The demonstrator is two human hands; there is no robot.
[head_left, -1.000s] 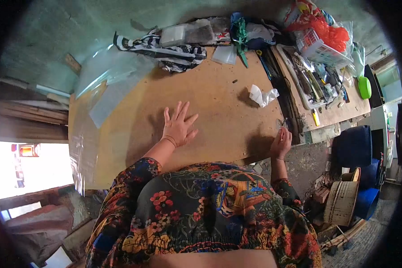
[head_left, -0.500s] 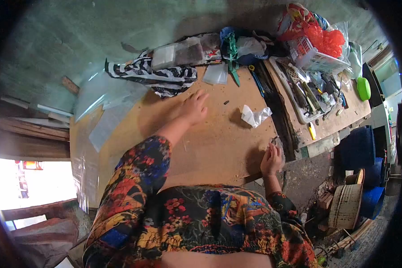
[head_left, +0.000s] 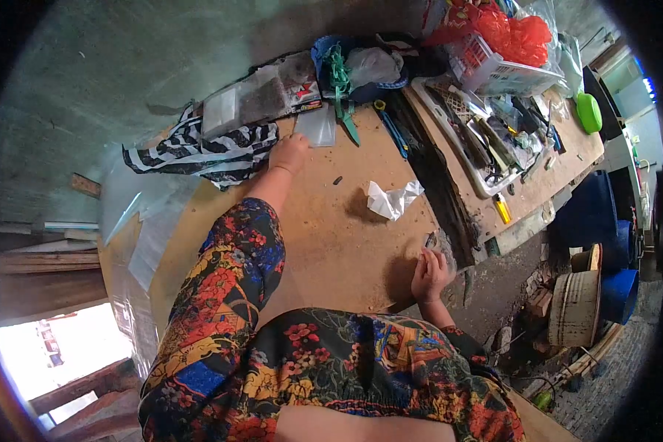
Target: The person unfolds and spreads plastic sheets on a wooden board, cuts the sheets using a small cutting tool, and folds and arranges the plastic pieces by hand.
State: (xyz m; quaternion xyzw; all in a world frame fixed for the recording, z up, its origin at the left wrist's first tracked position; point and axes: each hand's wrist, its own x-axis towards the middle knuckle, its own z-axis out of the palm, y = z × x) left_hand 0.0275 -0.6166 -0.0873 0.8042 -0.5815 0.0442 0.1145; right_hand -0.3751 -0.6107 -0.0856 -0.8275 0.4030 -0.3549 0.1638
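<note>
My left hand reaches to the back of the wooden tabletop, its fingers drawn together at the left edge of a small stack of flat clear plastic bags. Beside it lies a black-and-white striped plastic bag. At the front right edge of the table, my right hand has its fingers closed on a crumpled clear plastic bag; any contents are hard to make out. Between the hands are a crumpled white paper and a small dark piece.
Green-handled scissors and a blue-and-yellow cutter lie at the back. To the right, beyond a dark gap, stand a tool tray and a white basket with red plastic. Clear sheeting covers the left side.
My left hand has moved forward to the clear plastic bags, and its spread fingers have drawn together. The right hand keeps its hold at the table edge. The view has shifted.
</note>
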